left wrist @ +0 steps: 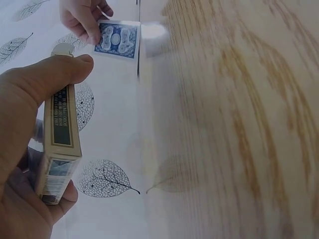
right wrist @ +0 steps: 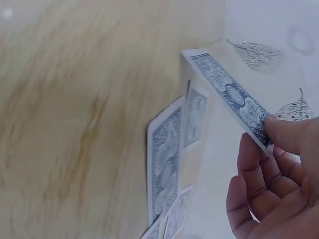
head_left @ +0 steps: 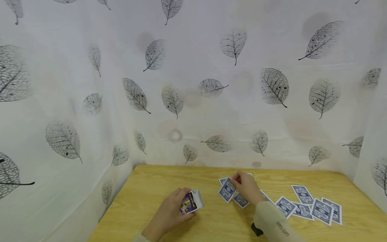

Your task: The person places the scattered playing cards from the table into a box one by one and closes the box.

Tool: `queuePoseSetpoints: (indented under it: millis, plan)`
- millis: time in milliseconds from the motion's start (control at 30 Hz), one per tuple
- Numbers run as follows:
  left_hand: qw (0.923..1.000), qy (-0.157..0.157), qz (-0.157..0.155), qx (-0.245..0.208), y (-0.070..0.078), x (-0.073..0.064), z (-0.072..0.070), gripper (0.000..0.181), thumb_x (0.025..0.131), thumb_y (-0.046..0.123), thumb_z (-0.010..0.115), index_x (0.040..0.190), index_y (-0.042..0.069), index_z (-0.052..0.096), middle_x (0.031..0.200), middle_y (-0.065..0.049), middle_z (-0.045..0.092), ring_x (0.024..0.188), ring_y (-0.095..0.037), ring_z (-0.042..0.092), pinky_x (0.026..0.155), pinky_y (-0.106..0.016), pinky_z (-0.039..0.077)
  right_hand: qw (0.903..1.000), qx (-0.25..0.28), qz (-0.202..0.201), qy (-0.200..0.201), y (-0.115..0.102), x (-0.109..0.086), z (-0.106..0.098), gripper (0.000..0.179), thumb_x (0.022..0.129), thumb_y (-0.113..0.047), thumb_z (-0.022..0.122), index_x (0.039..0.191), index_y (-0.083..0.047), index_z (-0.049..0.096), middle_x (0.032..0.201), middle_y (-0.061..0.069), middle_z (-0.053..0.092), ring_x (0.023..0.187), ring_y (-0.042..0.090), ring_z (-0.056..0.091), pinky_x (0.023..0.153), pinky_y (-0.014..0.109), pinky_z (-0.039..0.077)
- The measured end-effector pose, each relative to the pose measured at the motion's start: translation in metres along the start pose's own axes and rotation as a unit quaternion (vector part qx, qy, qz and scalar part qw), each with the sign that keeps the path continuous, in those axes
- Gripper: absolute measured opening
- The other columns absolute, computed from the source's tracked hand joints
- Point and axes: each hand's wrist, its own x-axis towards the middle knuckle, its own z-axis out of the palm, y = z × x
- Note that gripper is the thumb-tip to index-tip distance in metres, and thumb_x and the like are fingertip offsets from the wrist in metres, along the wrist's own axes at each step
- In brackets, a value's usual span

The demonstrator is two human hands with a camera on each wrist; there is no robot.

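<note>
My left hand (head_left: 170, 210) grips a small playing card box (head_left: 188, 202), purple and gold on its face, with its white flap end towards the right. In the left wrist view the thumb lies along the top of the box (left wrist: 62, 117), and fingers curl beneath it. Between thumb and fingers my right hand (head_left: 246, 186) pinches one blue-backed playing card (head_left: 227, 190) by its edge. The right wrist view shows that held card (right wrist: 232, 92) tilted above the table, apart from the cards (right wrist: 167, 159) below. My right hand and sleeve hide part of the cards beneath.
Several blue-backed cards (head_left: 323, 211) lie spread and partly overlapping on the right of the wooden table (head_left: 145, 188). A black object (head_left: 257, 230) shows at the right wrist. A white curtain with leaf prints (head_left: 193, 117) hangs behind the table and along its left side.
</note>
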Motion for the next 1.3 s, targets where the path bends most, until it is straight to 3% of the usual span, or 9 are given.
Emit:
queuePoseSetpoints:
  millis: [267, 800, 1000, 1300]
  plan:
    - [1.0, 0.009, 0.0, -0.002, 0.001, -0.002, 0.0, 0.068, 0.077, 0.027, 0.096, 0.133, 0.012, 0.062, 0.104, 0.003, 0.065, 0.084, 0.001, 0.055, 0.071, -0.018, 0.052, 0.9987, 0.047, 0.004, -0.021, -0.014, -0.014, -0.015, 0.013, 0.102, -0.016, 0.073, 0.095, -0.007, 0.069, 0.087, 0.003, 0.068, 0.08, 0.015, 0.058, 0.067, 0.024, 0.049]
    - [0.9997, -0.003, -0.009, -0.021, 0.006, 0.001, -0.006, 0.064, 0.079, 0.027, 0.096, 0.131, 0.012, 0.062, 0.105, 0.001, 0.068, 0.085, 0.0, 0.057, 0.072, -0.018, 0.054, 0.9915, 0.13, 0.005, -0.013, -0.048, -0.037, -0.034, 0.018, 0.099, -0.027, 0.078, 0.098, -0.009, 0.075, 0.087, 0.001, 0.073, 0.078, 0.013, 0.063, 0.07, 0.025, 0.051]
    - [0.9995, 0.005, -0.01, -0.028, 0.007, 0.002, -0.007, 0.064, 0.078, 0.025, 0.096, 0.13, 0.01, 0.062, 0.107, -0.001, 0.069, 0.086, -0.003, 0.06, 0.072, -0.017, 0.055, 0.9824, 0.187, 0.001, 0.013, -0.058, -0.043, -0.03, 0.017, 0.098, -0.02, 0.079, 0.099, -0.004, 0.074, 0.088, 0.005, 0.076, 0.074, 0.011, 0.066, 0.07, 0.023, 0.056]
    - [0.9985, 0.0, -0.023, -0.05, 0.008, 0.001, -0.009, 0.066, 0.079, 0.023, 0.096, 0.133, 0.011, 0.061, 0.109, 0.0, 0.069, 0.089, -0.004, 0.063, 0.073, -0.017, 0.057, 0.9661, 0.258, 0.008, 0.006, -0.068, -0.047, -0.013, 0.016, 0.099, -0.013, 0.077, 0.102, 0.002, 0.07, 0.09, 0.01, 0.08, 0.075, 0.012, 0.073, 0.071, 0.033, 0.066]
